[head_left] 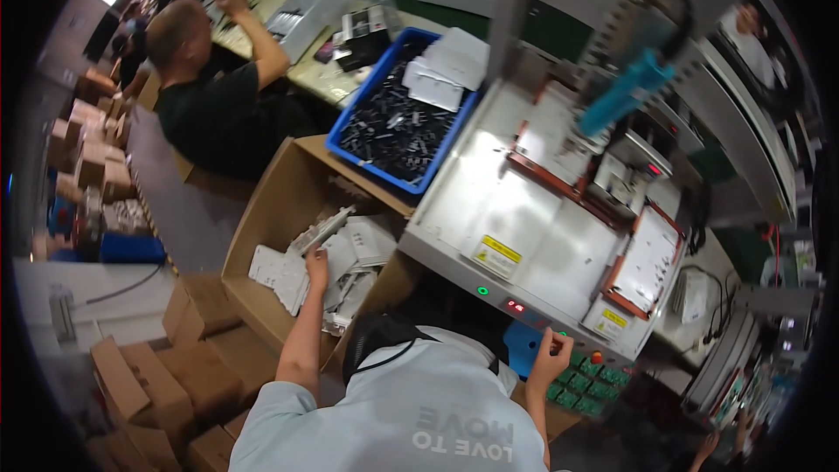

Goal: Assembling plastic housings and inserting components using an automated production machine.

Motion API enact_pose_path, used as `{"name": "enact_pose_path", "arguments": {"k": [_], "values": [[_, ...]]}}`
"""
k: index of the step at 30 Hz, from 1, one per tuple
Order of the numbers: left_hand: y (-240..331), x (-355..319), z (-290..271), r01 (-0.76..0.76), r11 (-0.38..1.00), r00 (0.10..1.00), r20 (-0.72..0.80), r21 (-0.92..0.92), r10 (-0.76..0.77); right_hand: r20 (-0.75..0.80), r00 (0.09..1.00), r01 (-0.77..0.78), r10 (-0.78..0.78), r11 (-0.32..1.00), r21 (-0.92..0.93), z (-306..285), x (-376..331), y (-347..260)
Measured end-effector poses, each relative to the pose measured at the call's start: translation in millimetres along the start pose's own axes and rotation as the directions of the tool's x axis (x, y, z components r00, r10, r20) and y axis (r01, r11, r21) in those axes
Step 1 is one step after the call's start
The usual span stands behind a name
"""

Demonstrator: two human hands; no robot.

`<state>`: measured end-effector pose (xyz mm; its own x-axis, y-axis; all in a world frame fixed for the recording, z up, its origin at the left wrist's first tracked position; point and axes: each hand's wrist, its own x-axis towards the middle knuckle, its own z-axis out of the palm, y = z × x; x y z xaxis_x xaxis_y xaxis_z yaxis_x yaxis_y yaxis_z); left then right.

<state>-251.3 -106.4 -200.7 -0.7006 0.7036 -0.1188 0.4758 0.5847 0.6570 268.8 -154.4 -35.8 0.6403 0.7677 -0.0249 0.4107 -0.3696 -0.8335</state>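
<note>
My left hand (317,269) reaches into an open cardboard box (262,205) on the left. Its fingers are closed on a white plastic panel (323,230), which is tilted above other white plastic parts (281,275) heaped in the box. At the front panel of a white bench machine (446,240), my right hand (552,357) is raised with its fingers curled beside a green-lit button (563,334). I see nothing held in it. A red digital display (516,307) glows to its left and a red button (597,357) lies to its right.
A blue tray (343,150) holds small black parts and white panels. On the machine bed are brown-framed fixtures (648,262) under a blue cylinder (625,92). Green circuit boards (585,389) lie below the front panel. Cardboard boxes (192,376) stand left; a co-worker (205,105) sits beyond.
</note>
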Motion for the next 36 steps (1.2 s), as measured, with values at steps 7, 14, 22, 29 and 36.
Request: {"name": "enact_pose_path", "arguments": {"k": [7, 14, 22, 29, 36], "values": [[-21, 12, 35, -0.147, 0.986, 0.965, 0.232, 0.080, 0.125, 0.442, 0.799, 0.361, -0.409, 0.913, 0.191, 78, -7, -123], [-16, 30, 57, -0.548, 0.814, 0.794, 0.428, 0.195, 0.432, 0.508, 0.530, 0.557, -0.678, 0.731, 0.394, 172, 17, -230], [4, 24, 49, -0.582, 0.792, 0.777, 0.415, 0.186, 0.473, 0.690, 0.441, 0.464, -0.574, 0.804, 0.372, 200, -42, -224], [27, 31, 38, -0.583, 0.811, 0.751, 0.352, -0.044, 0.559, 0.705, 0.425, 0.482, -0.568, 0.801, 0.355, 202, -48, -209], [42, 49, 20, -0.489, 0.867, 0.792, 0.367, -0.095, 0.487, 0.741, 0.345, 0.499, -0.576, 0.781, 0.376, 198, -61, -195]]}}
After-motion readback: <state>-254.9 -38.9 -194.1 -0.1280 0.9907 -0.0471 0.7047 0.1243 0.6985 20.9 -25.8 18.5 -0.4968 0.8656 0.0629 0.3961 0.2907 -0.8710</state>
